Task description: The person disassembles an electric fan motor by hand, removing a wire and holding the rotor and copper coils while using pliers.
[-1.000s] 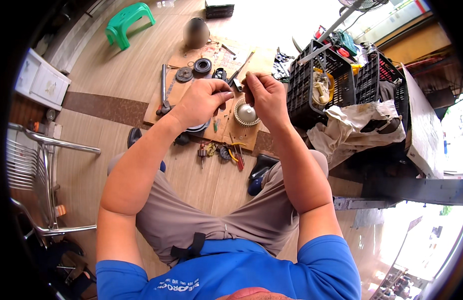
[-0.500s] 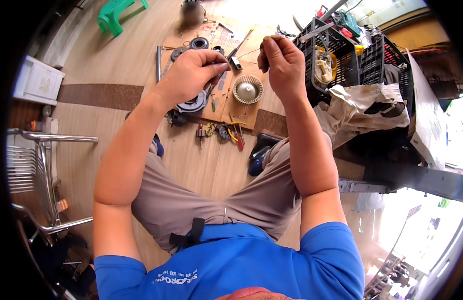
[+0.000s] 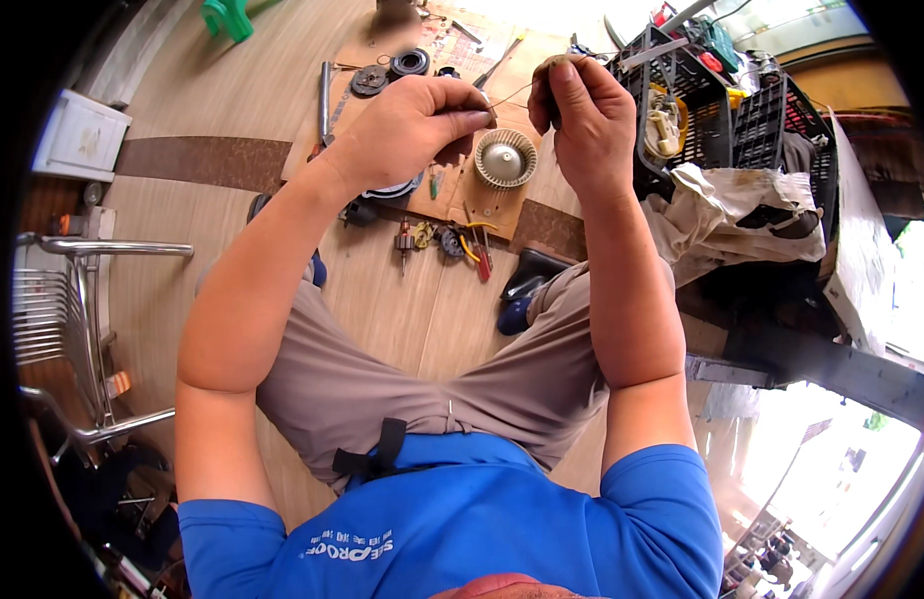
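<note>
A thin dark wire [image 3: 512,97] stretches between my hands above the work board. The fingertips of my left hand [image 3: 407,132] are pinched together on one end of it. My right hand [image 3: 590,120] is closed on the other part, thumb against curled fingers. Below and between the hands lies a round, pale blower wheel [image 3: 506,160] with a metal hub, resting on a brown cardboard sheet [image 3: 497,206]. A round grey motor part [image 3: 394,190] is partly hidden under my left wrist.
A motor armature [image 3: 404,243], yellow-handled pliers [image 3: 472,246] and a round black part [image 3: 451,243] lie nearer me. Black ring parts [image 3: 409,63] sit farther off. Black crates [image 3: 682,110] with a cloth [image 3: 726,215] stand at right, a metal chair [image 3: 113,248] at left.
Both hands have shifted slightly right in the view, and the left has come closer to the wire, now pinching it. The view has tilted a little; the things on the board appear shifted.
</note>
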The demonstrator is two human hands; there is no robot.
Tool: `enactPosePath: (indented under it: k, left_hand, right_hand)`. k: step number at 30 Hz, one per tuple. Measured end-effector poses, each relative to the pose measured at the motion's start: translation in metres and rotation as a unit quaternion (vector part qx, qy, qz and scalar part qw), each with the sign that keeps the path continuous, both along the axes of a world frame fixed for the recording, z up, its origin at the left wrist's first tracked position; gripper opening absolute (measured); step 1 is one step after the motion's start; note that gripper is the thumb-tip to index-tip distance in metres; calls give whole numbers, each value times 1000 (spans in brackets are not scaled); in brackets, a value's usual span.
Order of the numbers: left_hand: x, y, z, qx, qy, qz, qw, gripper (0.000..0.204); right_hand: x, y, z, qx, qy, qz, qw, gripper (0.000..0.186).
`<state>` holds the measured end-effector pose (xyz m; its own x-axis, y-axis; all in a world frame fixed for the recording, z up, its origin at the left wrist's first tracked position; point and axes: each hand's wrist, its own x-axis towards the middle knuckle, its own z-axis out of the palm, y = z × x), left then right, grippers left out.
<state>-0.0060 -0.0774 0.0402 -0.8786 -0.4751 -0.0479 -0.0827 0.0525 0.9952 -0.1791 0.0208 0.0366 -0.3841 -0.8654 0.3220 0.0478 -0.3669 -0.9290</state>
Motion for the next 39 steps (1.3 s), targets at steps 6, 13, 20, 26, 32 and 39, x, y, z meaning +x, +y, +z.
enactPosePath:
  k: [6,13,20,26,32,39]
  left_hand:
    - [8,-8,5,151,129,-16,980,18]
    - [23,-37,36,242,322,107,909,18]
    - [104,-146,10,231,322,261,880,20]
    - [96,-155,19,248,304,362,846,16]
    - [114,-143,27,229,315,385,836,15]
    - [96,-125,29,222,290,327,872,16]
  right_hand:
    - [17,-1,-11,43,66,63,995,28]
    - [44,5,-34,98,173,171,965,27]
    - [44,1,-2,123,341,51,930,15]
    - [47,24,9,149,309,184,921,21]
    - [69,29,21,276,317,346,839,24]
    - [67,25,-4,271,455,378,759,30]
